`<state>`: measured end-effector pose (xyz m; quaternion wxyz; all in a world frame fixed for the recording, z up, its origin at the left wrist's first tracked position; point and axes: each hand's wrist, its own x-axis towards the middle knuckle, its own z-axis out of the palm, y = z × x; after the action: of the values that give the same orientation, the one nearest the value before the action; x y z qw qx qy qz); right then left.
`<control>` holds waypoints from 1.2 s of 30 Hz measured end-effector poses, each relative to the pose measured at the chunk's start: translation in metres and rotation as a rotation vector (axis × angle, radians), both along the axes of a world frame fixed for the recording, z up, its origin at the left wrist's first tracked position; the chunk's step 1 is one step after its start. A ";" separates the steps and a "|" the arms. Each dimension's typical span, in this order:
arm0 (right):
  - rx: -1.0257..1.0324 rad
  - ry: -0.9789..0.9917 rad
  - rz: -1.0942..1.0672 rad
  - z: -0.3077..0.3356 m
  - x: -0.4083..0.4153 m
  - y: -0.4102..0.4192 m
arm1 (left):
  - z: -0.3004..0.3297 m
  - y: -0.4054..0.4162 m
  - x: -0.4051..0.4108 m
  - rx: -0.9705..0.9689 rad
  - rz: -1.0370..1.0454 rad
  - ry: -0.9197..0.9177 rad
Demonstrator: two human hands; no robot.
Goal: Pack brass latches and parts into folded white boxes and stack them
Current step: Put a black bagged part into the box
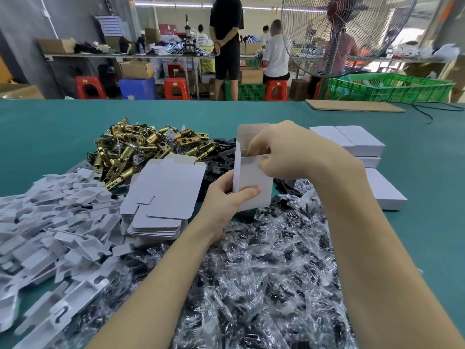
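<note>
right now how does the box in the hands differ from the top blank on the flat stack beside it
The held box is folded into an upright sleeve with its top open; the top blank lies flat and unfolded on its stack. The left hand grips the box low down while the right hand works fingers into its mouth; nothing touches the blank. Both are plain white card.

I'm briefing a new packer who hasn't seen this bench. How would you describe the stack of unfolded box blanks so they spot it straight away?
On the green table, look just this side of the heap of brass latches. The stack of flat white blanks sits there, left of the left hand. Unlike the jumbled white inserts farther left, these are broad, neatly piled sheets with rounded flaps.
</note>
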<state>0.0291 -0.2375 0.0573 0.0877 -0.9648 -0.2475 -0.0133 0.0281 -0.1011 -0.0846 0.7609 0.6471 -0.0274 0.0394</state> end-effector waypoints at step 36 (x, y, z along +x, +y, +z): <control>0.030 0.027 0.053 -0.012 0.015 -0.009 | -0.001 -0.001 -0.003 0.113 -0.012 -0.063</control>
<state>0.0437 -0.2463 0.0450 0.1058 -0.9566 -0.2716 -0.0016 0.0255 -0.1016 -0.0854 0.7222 0.6872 -0.0573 0.0536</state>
